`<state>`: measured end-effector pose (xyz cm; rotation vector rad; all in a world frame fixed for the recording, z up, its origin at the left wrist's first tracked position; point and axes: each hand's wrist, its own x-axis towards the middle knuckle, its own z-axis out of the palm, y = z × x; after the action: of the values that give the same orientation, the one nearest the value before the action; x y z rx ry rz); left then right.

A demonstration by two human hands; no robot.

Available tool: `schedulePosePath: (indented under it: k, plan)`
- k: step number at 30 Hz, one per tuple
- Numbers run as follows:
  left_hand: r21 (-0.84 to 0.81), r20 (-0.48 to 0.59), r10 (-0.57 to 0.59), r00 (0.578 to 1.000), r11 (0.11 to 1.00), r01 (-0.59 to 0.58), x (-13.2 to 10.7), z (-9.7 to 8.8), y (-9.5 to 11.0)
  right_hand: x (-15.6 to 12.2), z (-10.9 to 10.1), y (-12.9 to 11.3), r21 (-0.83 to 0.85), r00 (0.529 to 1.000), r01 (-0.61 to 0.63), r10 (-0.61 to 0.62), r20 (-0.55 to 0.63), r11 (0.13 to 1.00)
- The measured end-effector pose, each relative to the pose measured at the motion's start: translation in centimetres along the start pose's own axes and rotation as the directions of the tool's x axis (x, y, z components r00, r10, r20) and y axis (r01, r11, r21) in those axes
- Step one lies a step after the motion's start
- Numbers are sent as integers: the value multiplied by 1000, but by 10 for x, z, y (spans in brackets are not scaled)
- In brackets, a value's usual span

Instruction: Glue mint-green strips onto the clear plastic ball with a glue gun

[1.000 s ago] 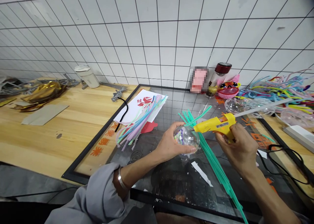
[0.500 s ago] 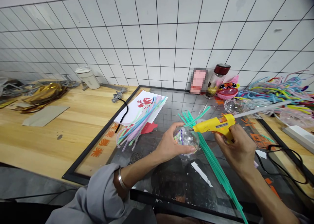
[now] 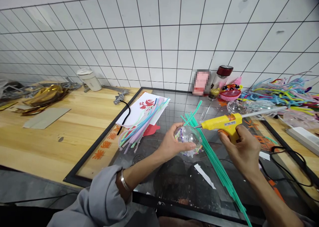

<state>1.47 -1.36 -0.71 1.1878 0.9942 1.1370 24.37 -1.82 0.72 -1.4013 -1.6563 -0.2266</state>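
My left hand (image 3: pixel 175 142) grips a clear plastic ball (image 3: pixel 188 139) with coloured bits inside, thumb across its front. A yellow hot glue gun (image 3: pixel 221 123) is in my right hand (image 3: pixel 240 150), its nozzle close to the top right rim of the ball; whether it touches I cannot tell. From the gun's back sticks a long white glue stick (image 3: pixel 265 112). A single green pipe cleaner (image 3: pixel 194 112) rises slantwise by the ball's top. Behind and to the right of the ball lies a bundle of green pipe cleaners (image 3: pixel 219 169).
Pastel pipe cleaners (image 3: pixel 143 127) lie over white paper (image 3: pixel 134 107) on the left. At the back stand a glass bottle (image 3: pixel 220 82) and a white cup (image 3: pixel 89 79). Mixed pipe cleaners (image 3: pixel 281 91) pile up at right, near a white power strip (image 3: pixel 304 139) and black cable (image 3: pixel 289 154).
The glue gun has swung more level, its nozzle shifting up to the ball's rim. My left hand has tilted the ball, and the single green pipe cleaner now stands steeper.
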Motion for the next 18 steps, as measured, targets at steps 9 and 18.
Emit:
schedulePosePath:
  k: [9, 18]
  plan:
    - [211, 12, 35, 999, 977, -37, -6, 0, -1, 0, -2, -3, -83, 948, 314, -317, -27, 946]
    - [293, -21, 58, 998, 955, -50, -6, 0, -2, 3, -4, -5, -97, 921, 384, -388, -20, 918]
